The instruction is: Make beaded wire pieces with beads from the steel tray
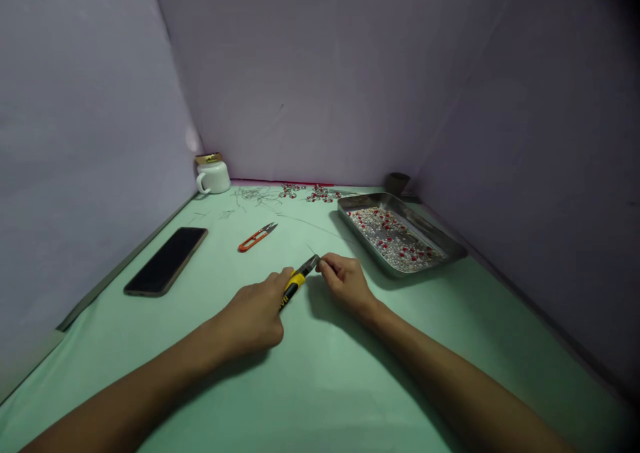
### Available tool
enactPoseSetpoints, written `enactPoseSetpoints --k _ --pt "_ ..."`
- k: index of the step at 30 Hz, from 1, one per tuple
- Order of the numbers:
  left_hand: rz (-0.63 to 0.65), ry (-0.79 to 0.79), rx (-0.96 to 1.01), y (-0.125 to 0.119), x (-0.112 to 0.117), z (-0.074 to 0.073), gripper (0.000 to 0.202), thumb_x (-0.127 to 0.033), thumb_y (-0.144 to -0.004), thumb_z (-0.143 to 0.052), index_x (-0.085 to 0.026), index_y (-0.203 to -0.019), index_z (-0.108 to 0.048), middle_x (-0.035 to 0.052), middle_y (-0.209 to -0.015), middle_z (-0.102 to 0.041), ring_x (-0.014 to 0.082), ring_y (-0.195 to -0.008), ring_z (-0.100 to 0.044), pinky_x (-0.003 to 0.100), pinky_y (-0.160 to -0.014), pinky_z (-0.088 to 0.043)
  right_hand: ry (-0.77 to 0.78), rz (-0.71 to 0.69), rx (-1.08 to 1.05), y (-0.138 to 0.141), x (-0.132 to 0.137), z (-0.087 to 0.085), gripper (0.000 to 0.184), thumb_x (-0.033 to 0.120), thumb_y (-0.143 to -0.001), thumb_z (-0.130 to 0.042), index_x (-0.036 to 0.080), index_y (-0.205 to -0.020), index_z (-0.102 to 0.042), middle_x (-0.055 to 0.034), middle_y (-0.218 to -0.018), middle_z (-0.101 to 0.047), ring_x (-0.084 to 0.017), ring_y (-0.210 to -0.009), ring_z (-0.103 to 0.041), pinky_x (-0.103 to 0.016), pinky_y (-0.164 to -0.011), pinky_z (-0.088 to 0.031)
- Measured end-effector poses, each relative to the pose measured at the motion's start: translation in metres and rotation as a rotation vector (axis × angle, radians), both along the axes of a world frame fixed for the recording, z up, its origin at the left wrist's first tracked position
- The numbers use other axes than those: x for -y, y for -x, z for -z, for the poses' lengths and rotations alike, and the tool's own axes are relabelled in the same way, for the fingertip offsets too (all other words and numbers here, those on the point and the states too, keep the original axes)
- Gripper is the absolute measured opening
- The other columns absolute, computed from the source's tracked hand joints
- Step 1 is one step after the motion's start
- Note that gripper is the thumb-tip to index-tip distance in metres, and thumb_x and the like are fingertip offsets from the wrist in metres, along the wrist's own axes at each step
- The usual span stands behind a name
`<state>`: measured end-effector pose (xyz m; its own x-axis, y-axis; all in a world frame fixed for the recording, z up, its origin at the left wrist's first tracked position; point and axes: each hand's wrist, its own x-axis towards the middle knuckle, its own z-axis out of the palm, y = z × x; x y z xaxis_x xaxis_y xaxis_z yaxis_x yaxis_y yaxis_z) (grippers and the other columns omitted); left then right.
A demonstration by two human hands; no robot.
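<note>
My left hand [256, 316] is closed round the yellow-and-black handles of a small pair of pliers [299, 278]. The plier jaws point up and right to my right hand [344, 281]. That hand pinches something tiny at the jaw tips. A thin wire [311, 248] sticks up there; I cannot make out what else the fingers hold. Both hands rest on the mint-green table cover [320, 386].
A metal tray [435, 234] of silver and red beads lies to the right. Orange thread snips [256, 238] and a black phone [167, 260] lie to the left. A white mug [213, 175], loose wires and beaded pieces [310, 192] sit at the back. Purple walls enclose the table.
</note>
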<state>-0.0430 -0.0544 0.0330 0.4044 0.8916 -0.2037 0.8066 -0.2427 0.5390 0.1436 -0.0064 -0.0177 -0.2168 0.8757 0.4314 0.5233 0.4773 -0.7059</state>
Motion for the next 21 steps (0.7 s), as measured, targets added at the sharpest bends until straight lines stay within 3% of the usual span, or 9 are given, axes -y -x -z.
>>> enactPoseSetpoints --k 2,4,7,10,12,15,18,21 --pt "-0.013 -0.152 -0.212 -0.004 0.002 0.006 0.081 -0.002 -0.059 -0.046 -0.017 -0.136 -0.025 0.0165 -0.111 -0.053 0.0316 -0.090 -0.056 0.044 -0.074 -0.043 0.013 0.008 0.001 0.000 -0.002 0.001 0.025 0.022 -0.080 -0.043 0.018 -0.056 -0.052 0.0036 -0.048 -0.041 -0.012 -0.046 -0.037 -0.024 -0.046 -0.028" --pt "-0.006 -0.236 -0.302 -0.007 0.002 0.010 0.083 -0.001 -0.060 -0.045 -0.012 -0.138 -0.020 0.0198 -0.114 -0.051 0.0336 -0.092 -0.055 0.044 -0.073 -0.043 0.016 0.013 -0.002 0.000 -0.003 0.002 0.026 0.023 -0.080 -0.043 0.018 -0.056 -0.052 0.0039 -0.047 -0.040 -0.012 -0.046 -0.037 -0.024 -0.046 -0.027" --pt "0.008 -0.217 -0.192 -0.006 0.001 0.009 0.080 -0.001 -0.058 -0.045 -0.014 -0.134 -0.027 0.0178 -0.112 -0.053 0.0316 -0.090 -0.056 0.043 -0.073 -0.043 0.003 0.003 -0.014 -0.002 -0.004 0.002 0.024 0.023 -0.081 -0.043 0.017 -0.061 -0.055 0.0036 -0.049 -0.042 -0.012 -0.048 -0.038 -0.024 -0.048 -0.029" --pt "0.037 0.057 0.167 0.001 -0.002 0.001 0.053 -0.004 -0.053 -0.046 -0.018 -0.104 -0.050 0.0074 -0.088 -0.059 0.0233 -0.076 -0.058 0.034 -0.065 -0.046 -0.021 -0.016 -0.032 -0.002 -0.001 0.002 0.023 0.024 -0.082 -0.042 0.017 -0.065 -0.056 0.0030 -0.052 -0.045 -0.012 -0.049 -0.041 -0.024 -0.050 -0.031" --pt "0.018 0.351 0.405 0.005 -0.005 -0.003 0.036 -0.007 -0.049 -0.045 -0.018 -0.084 -0.050 0.0023 -0.070 -0.056 0.0190 -0.061 -0.056 0.029 -0.051 -0.044 -0.044 -0.022 -0.050 -0.002 0.001 0.002 0.023 0.024 -0.083 -0.042 0.017 -0.067 -0.056 0.0029 -0.053 -0.045 -0.012 -0.049 -0.041 -0.023 -0.051 -0.032" --pt "-0.014 0.687 0.640 0.010 -0.010 -0.005 0.036 -0.010 -0.043 -0.042 -0.016 -0.078 -0.048 0.0007 -0.060 -0.054 0.0148 -0.044 -0.050 0.026 -0.038 -0.039 -0.078 -0.018 -0.066 -0.001 0.003 0.001 0.023 0.023 -0.084 -0.043 0.017 -0.067 -0.056 0.0031 -0.052 -0.044 -0.012 -0.049 -0.040 -0.023 -0.050 -0.031" --pt "-0.024 0.747 0.702 0.011 -0.012 -0.003 0.039 -0.009 -0.041 -0.044 -0.014 -0.079 -0.051 0.0005 -0.057 -0.055 0.0133 -0.043 -0.049 0.025 -0.038 -0.040 -0.078 -0.018 -0.055 -0.001 0.003 0.002 0.022 0.022 -0.083 -0.043 0.017 -0.066 -0.056 0.0036 -0.051 -0.043 -0.012 -0.048 -0.039 -0.024 -0.049 -0.030" --pt "-0.054 0.720 0.643 0.012 -0.012 -0.001 0.043 -0.005 -0.043 -0.048 -0.015 -0.085 -0.052 -0.0002 -0.062 -0.056 0.0137 -0.049 -0.051 0.026 -0.042 -0.042 -0.058 -0.026 -0.055 -0.002 0.001 0.003 0.022 0.022 -0.083 -0.044 0.017 -0.064 -0.055 0.0038 -0.051 -0.042 -0.012 -0.048 -0.038 -0.024 -0.049 -0.030"
